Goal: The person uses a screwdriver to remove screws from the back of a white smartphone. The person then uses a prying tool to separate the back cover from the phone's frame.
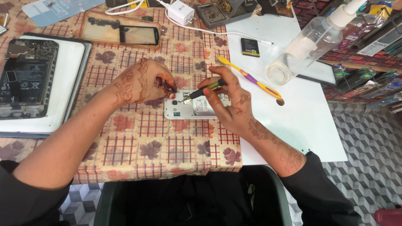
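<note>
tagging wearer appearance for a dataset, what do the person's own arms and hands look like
Both forearms are bare. Black sleeves are pushed up near the elbows: the left sleeve and the right sleeve. Dark henna patterns, floral and lace-like, cover the back of the left hand and the right hand, running on past the wrists. The fingernails are painted red. No rings, watch or bracelets show.

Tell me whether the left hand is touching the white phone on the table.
Touching. The head view shows the left hand with its fingertips pressed onto the top edge of the white phone, no gap visible.
</note>
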